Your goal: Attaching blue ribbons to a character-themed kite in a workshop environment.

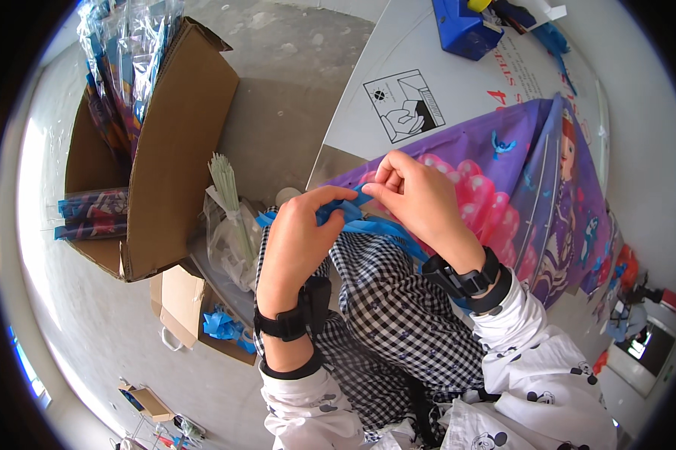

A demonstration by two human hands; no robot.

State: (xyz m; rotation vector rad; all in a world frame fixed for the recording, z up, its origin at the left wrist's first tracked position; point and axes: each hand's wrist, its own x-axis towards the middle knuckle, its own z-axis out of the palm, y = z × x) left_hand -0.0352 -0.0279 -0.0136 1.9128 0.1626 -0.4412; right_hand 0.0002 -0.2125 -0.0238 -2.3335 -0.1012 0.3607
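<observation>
The blue ribbon point(386, 226) lies between the hands, above the checked cloth point(405, 307). The right hand point(416, 196) pinches it; the left hand point(302, 234) curls around its bunched part. Its loose length slants rightward, nearer the right hand, beside the purple sheet point(529, 184).

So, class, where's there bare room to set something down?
The white surface between the blue box and purple sheet; grey floor between that surface and the big carton. Crowded: around the left hand, right hand and blue ribbon.
</observation>
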